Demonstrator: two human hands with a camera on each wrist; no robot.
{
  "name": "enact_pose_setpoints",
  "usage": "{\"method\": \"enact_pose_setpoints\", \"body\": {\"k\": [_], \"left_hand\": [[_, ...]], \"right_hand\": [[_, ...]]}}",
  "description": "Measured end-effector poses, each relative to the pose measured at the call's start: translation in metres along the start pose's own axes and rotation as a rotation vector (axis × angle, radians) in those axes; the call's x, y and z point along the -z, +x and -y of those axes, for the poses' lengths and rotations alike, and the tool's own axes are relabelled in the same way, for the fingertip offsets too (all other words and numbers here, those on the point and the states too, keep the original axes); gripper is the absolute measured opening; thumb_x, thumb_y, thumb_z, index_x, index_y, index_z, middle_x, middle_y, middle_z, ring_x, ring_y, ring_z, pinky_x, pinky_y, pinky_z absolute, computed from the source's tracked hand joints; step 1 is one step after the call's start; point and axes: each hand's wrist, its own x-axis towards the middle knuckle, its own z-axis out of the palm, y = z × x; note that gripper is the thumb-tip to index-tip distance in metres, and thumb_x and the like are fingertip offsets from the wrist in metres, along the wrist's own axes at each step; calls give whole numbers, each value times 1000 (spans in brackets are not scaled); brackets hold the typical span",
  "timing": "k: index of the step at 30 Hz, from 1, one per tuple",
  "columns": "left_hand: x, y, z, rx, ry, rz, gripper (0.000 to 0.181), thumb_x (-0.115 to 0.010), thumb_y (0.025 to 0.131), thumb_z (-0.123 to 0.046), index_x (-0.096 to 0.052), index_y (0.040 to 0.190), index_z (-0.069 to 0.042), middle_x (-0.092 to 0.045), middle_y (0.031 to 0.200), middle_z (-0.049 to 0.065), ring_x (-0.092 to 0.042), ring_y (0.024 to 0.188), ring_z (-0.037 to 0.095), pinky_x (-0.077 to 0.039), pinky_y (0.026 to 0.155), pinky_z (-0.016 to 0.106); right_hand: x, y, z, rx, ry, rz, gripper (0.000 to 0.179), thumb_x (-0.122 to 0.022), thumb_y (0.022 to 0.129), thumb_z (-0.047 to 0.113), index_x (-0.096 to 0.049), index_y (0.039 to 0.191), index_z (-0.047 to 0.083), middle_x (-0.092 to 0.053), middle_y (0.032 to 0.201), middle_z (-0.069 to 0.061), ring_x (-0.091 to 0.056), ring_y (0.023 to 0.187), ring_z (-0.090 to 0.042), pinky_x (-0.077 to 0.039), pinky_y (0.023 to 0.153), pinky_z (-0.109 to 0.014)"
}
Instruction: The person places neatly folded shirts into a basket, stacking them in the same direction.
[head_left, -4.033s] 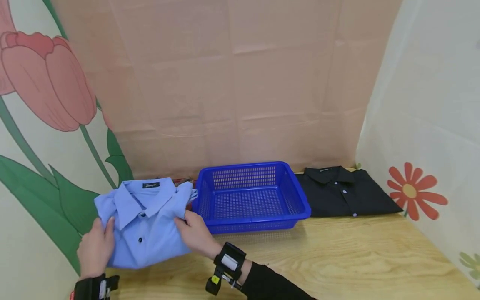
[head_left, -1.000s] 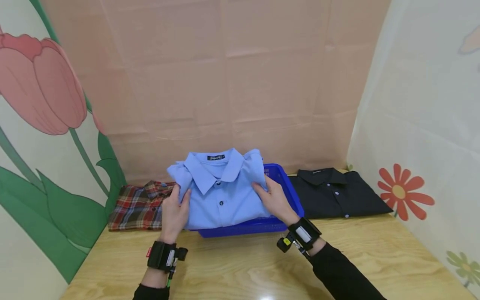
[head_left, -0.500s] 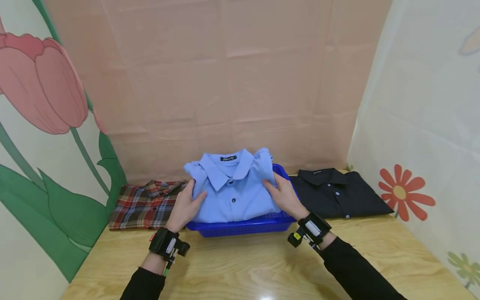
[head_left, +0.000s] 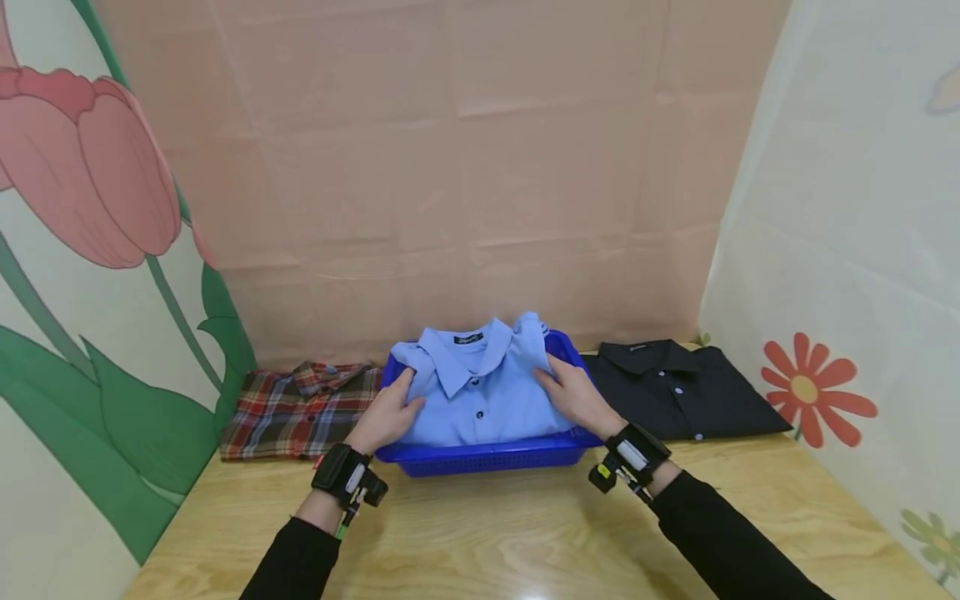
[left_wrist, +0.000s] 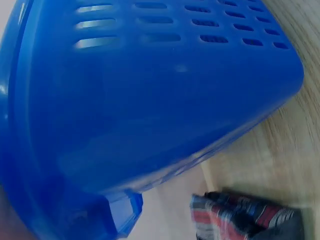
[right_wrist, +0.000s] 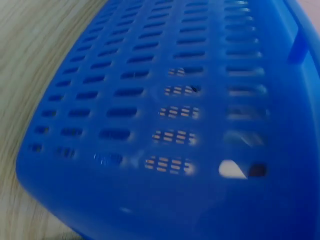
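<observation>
A folded light-blue collared shirt lies within the rim of the blue plastic basket in the head view, its collar at the far side and dark buttons facing up. My left hand grips its left edge, thumb on top and fingers partly hidden. On the opposite edge, my right hand holds the fabric the same way. Both wrist views are filled mostly by the slotted outer wall of the basket, so neither shows the hands at work on the shirt.
A folded red-and-brown plaid shirt lies left of the basket. To its right is a folded black shirt. All rest on a light wooden table, with a brown backdrop behind and flower-printed walls at the sides.
Both hands have carried the blue shirt from the left, over the plaid shirt, to the basket. In the last half second they lowered it into the basket and slightly rightward.
</observation>
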Motion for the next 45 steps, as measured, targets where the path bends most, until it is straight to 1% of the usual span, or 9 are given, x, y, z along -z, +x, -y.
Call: {"method": "enact_pose_setpoints", "body": {"k": [9, 13, 18, 23, 32, 35, 40, 43, 45], "left_hand": [[-2, 2, -1, -6, 73, 102, 51, -51, 94, -5, -31, 140, 6, -50, 132, 30, -50, 116, 31, -45, 95, 51], [-9, 2, 1, -41, 119, 106, 49, -52, 94, -3, -32, 138, 6, -60, 119, 28, -58, 98, 25, -50, 85, 47], [-14, 2, -1, -64, 150, 102, 46, -51, 93, -1, -35, 135, 6, -64, 108, 27, -60, 87, 23, -52, 76, 45], [-16, 3, -1, -41, 173, 113, 46, -52, 94, -4, -35, 136, 5, -65, 107, 24, -59, 84, 21, -52, 74, 44], [-21, 4, -3, -19, 249, 140, 48, -56, 93, -8, -37, 135, 4, -67, 87, 16, -56, 66, 17, -50, 59, 38], [-21, 5, -5, 5, 257, 164, 50, -56, 93, -9, -35, 137, 3, -63, 80, 10, -53, 59, 15, -46, 53, 34], [-24, 6, -5, 22, 291, 183, 50, -57, 93, -12, -36, 136, 5, -63, 81, 11, -54, 62, 15, -47, 54, 35], [-26, 7, -4, 43, 273, 190, 54, -55, 94, -14, -32, 137, 8, -64, 80, 12, -55, 64, 15, -48, 56, 36], [-26, 7, -3, 76, 240, 192, 62, -54, 95, -17, -24, 141, 12, -65, 76, 14, -57, 62, 17, -47, 55, 37]], "right_hand": [[-2, 0, 0, -21, -102, 159, 44, -49, 98, 12, -41, 140, 2, -60, 122, -25, -60, 98, -29, -51, 80, -52], [-2, 0, 2, -39, -110, 212, 44, -48, 98, 12, -40, 141, 2, -59, 124, -24, -59, 100, -28, -50, 84, -52], [-1, 0, 3, -29, -132, 228, 44, -49, 97, 9, -41, 140, 2, -59, 123, -24, -59, 98, -28, -50, 84, -52], [-1, 1, 1, -30, -151, 236, 45, -51, 95, 9, -42, 139, 4, -61, 121, -21, -57, 89, -24, -49, 79, -49], [-1, 1, -3, -59, -164, 277, 50, -52, 95, 10, -38, 142, 4, -59, 124, -20, -56, 87, -23, -49, 78, -47], [1, 3, -1, -76, -174, 293, 39, -53, 95, 10, -47, 133, 2, -62, 111, -18, -55, 82, -22, -48, 73, -44], [3, 5, 0, -97, -219, 312, 9, -54, 93, 9, -54, 97, 0, -57, 83, -13, -51, 70, -22, -46, 62, -39], [4, 4, 1, -117, -241, 313, 27, -54, 93, 8, -52, 114, -9, -63, 95, -24, -54, 74, -23, -49, 65, -41], [4, 3, 1, -144, -250, 321, 47, -53, 93, 7, -37, 130, -18, -62, 102, -29, -55, 75, -23, -50, 66, -41]]}}
